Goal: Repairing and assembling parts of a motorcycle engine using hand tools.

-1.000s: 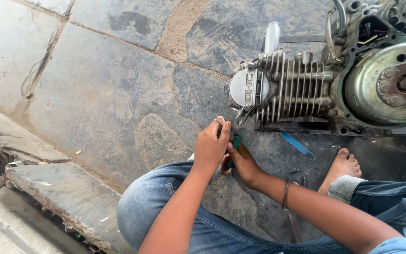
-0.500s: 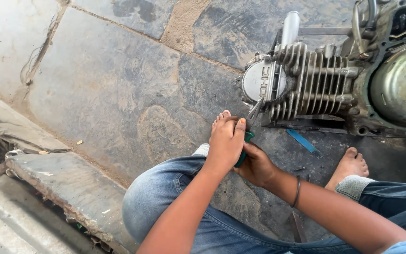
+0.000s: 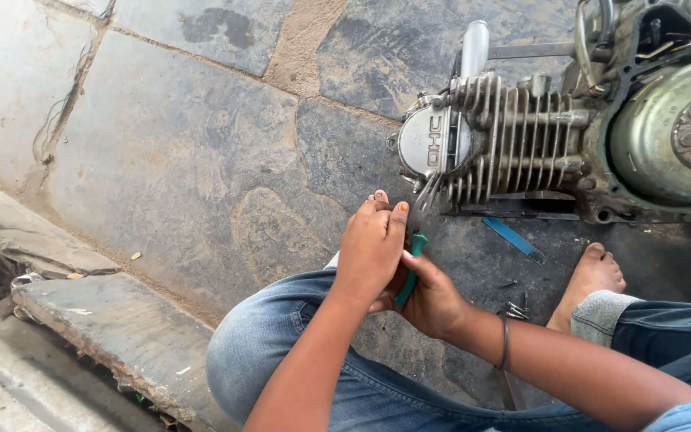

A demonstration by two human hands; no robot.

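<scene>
A motorcycle engine (image 3: 521, 136) with a finned cylinder and a round head cover lies on the stone floor at the upper right. Both hands meet just below its head cover. My left hand (image 3: 371, 252) wraps over the top of green-handled pliers (image 3: 409, 272). My right hand (image 3: 433, 300), with a thin bangle on the wrist, grips the handles from underneath. The pliers' metal nose points up at the lower corner of the head cover; its tip is partly hidden by my fingers. My bent knee in jeans (image 3: 281, 352) sits below the hands.
My bare foot (image 3: 589, 276) rests on the dark oily floor under the engine. A blue flat strip (image 3: 513, 238) lies beside it, and small metal parts (image 3: 513, 308) lie near my right wrist. A raised stone ledge (image 3: 97, 320) runs along the lower left.
Both hands have kept hold of the pliers and edged slightly toward the engine's head cover. The view has shifted a little, so the engine sits further right.
</scene>
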